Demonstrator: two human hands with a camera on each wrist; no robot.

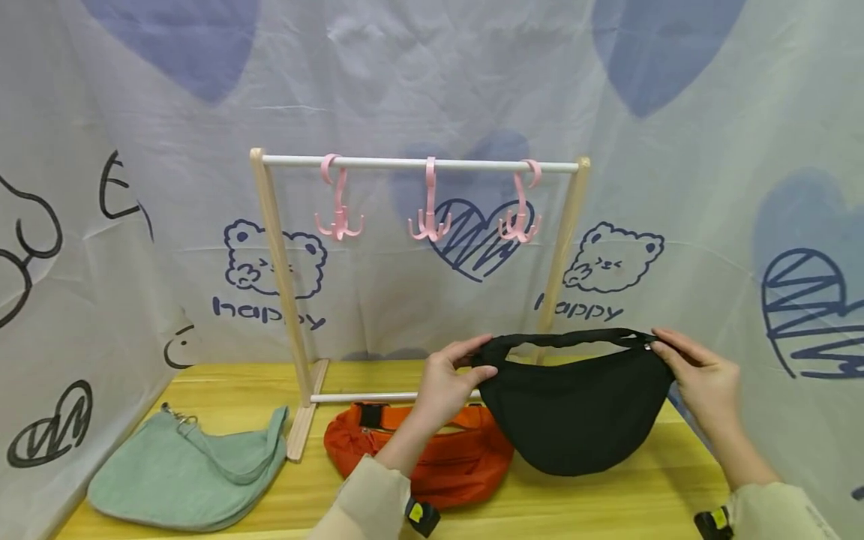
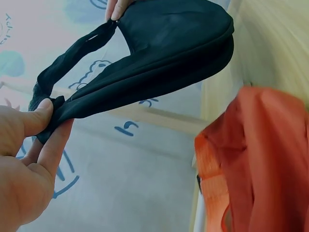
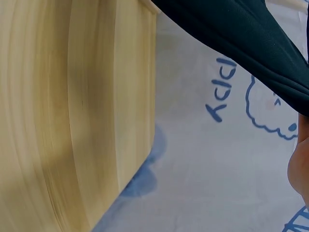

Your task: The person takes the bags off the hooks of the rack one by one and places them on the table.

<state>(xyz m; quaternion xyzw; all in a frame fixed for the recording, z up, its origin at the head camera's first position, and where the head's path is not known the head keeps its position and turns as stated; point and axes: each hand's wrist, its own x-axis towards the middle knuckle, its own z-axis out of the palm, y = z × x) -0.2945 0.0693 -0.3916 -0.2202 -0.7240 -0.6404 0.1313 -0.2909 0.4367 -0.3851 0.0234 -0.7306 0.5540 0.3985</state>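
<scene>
A black shoulder bag (image 1: 577, 412) is held up above the right part of the table, its strap arching over the top. My left hand (image 1: 448, 379) pinches its left upper corner between thumb and fingers, as the left wrist view also shows. At the opposite corner, beside the strap's end, my right hand (image 1: 702, 375) pinches the bag. Behind my left forearm an orange-red waist bag (image 1: 466, 469) lies on the table, partly hidden by the arm and the black bag. In the right wrist view only a sliver of my right hand (image 3: 300, 169) shows.
A rack with wooden posts and a white top rail (image 1: 385, 163) stands at the back. Three pink hooks hang from it, one being the middle hook (image 1: 430, 210). A mint-green bag (image 1: 189, 472) lies at the left of the yellow wooden table (image 1: 648, 480). Printed cloth (image 1: 418, 90) surrounds the table.
</scene>
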